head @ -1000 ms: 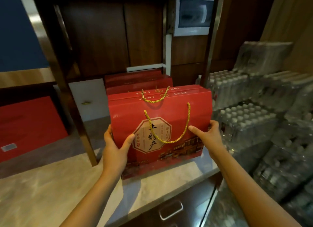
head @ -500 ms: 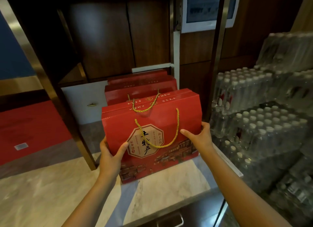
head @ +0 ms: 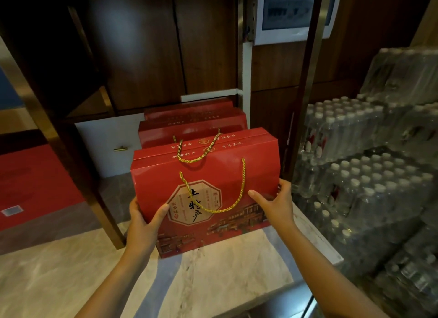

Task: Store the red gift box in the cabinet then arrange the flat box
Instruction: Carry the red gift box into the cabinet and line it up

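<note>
The left hand (head: 142, 225) and the right hand (head: 276, 205) squeeze the red gift box (head: 203, 189) from both sides, at the cabinet's front on the tabletop (head: 71, 277). It could bump the red boxes (head: 192, 125) behind, or slip and tip.

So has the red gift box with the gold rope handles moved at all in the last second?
Yes. The red gift box has slid deeper onto the marble counter, closing on the red boxes behind.
</note>
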Action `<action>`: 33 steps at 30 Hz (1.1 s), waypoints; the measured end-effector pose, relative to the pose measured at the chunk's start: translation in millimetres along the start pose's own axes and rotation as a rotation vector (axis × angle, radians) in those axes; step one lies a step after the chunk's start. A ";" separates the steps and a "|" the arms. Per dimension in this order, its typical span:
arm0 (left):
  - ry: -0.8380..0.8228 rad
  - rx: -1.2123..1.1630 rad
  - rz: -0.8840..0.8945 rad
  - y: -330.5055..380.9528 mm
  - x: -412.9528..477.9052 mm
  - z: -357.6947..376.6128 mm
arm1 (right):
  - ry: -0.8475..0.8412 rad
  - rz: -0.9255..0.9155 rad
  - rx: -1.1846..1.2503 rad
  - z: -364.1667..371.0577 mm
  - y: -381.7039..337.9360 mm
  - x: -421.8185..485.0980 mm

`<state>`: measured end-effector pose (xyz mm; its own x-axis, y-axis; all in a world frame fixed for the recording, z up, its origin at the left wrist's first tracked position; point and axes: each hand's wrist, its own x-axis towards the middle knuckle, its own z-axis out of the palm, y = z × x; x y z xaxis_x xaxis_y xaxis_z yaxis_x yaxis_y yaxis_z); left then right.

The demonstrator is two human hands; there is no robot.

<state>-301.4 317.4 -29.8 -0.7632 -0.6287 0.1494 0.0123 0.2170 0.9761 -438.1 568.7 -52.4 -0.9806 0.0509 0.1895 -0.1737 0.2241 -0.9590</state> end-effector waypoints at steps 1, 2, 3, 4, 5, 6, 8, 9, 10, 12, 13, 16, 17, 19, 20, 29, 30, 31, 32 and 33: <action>-0.002 -0.007 -0.003 -0.4 0.7 -0.5 | 0.000 -0.006 0.005 0.1 0.5 -0.1; -0.009 -0.017 -0.008 -0.5 1.3 -1.4 | -0.004 -0.010 0.012 -0.6 0.2 0.0; -0.019 -0.028 -0.020 -0.4 2.2 -3.3 | -0.016 -0.010 0.019 -1.8 -0.9 0.3; -0.033 -0.042 -0.034 0.4 3.5 -6.7 | -0.042 -0.004 0.027 -4.5 -2.5 1.0; -0.052 -0.057 -0.051 1.0 5.9 -12.1 | -0.083 0.006 0.046 -8.1 -4.5 1.9; -0.079 -0.079 -0.065 2.9 8.5 -18.2 | -0.136 0.027 0.075 -12.6 -7.0 2.9; -0.141 -0.134 -0.087 10.6 15.3 -33.4 | -0.235 0.086 0.113 -23.1 -14.8 4.9; -0.155 -0.159 -0.092 16.6 19.5 -40.3 | -0.255 0.109 0.102 -28.7 -18.7 7.7; -0.146 -0.176 -0.093 23.5 24.9 -46.6 | -0.253 0.117 0.081 -33.8 -22.7 11.7; -0.072 -0.218 -0.077 40.9 40.7 -56.8 | -0.212 0.101 0.051 -40.3 -35.4 27.6; -0.028 -0.224 -0.063 50.6 51.2 -60.6 | -0.188 0.092 0.050 -42.2 -45.8 39.0; 0.019 -0.136 -0.025 79.1 92.8 -64.6 | -0.150 0.029 0.031 -44.0 -91.0 81.2; 0.020 -0.113 -0.028 84.2 111.3 -62.8 | -0.165 0.000 0.006 -42.6 -107.6 97.8; 0.009 -0.053 -0.052 91.4 147.9 -52.5 | -0.240 -0.015 -0.064 -34.6 -138.7 129.6; -0.002 -0.019 -0.075 94.5 162.5 -45.1 | -0.284 0.004 -0.107 -27.8 -151.2 143.5; 0.060 0.093 -0.097 81.0 202.1 -11.7 | -0.451 0.198 -0.312 31.2 -158.5 195.9; 0.068 0.093 -0.081 78.9 201.9 -12.2 | -0.442 0.198 -0.310 32.9 -156.0 196.5; 0.074 0.082 -0.074 77.0 201.6 -13.2 | -0.430 0.197 -0.302 33.6 -154.0 196.9; 0.083 0.079 -0.066 75.6 202.0 -13.9 | -0.424 0.200 -0.284 32.6 -153.1 197.7; 0.092 0.088 -0.061 74.1 203.0 -14.3 | -0.428 0.210 -0.263 30.7 -152.5 198.4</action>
<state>-446.1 195.2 75.2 -0.6984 -0.7075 0.1079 -0.0924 0.2386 0.9667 -609.0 514.7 124.9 -0.9507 -0.2679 -0.1561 0.0048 0.4908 -0.8713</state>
